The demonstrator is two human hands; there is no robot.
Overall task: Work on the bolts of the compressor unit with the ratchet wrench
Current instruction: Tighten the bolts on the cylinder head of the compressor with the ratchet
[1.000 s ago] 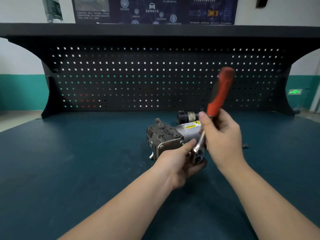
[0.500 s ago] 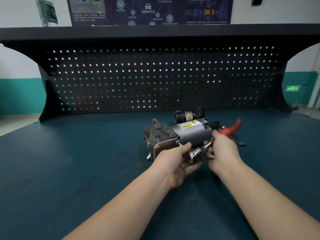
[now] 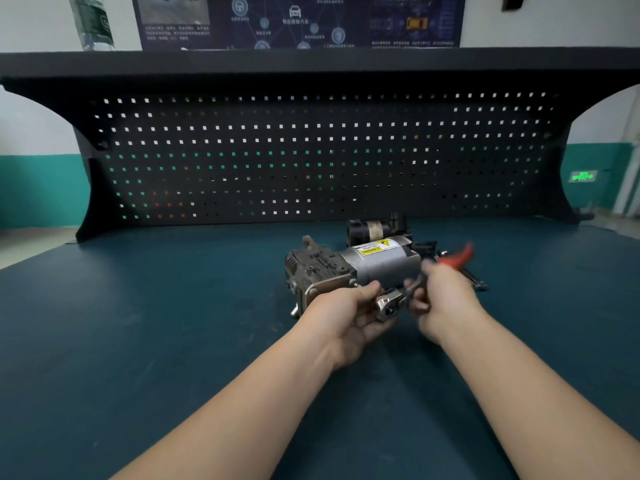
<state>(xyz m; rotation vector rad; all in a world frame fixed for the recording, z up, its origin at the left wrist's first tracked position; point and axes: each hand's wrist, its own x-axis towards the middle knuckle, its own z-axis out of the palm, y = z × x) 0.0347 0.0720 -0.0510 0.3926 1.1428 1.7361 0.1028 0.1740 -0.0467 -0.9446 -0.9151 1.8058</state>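
The compressor unit (image 3: 377, 263) lies on the dark green bench mat: a grey cylinder with a yellow warning label and a dirty black finned head at its left. My left hand (image 3: 349, 317) grips the unit's near end, with the thumb on top beside the chrome head of the ratchet wrench (image 3: 389, 304). My right hand (image 3: 445, 299) is closed around the wrench's red handle, whose tip sticks out to the right, low and nearly level. The bolt under the wrench head is hidden.
A black pegboard back panel (image 3: 318, 157) stands behind the unit, with a shelf on top holding a plastic bottle (image 3: 91, 22). A small black cylinder part (image 3: 372, 228) lies behind the compressor. Some dark small parts (image 3: 479, 282) rest on the mat right of my right hand.
The red handle swung from upright down to the right until nearly level, with the wrench head staying at the unit's near end. My left hand kept its hold.
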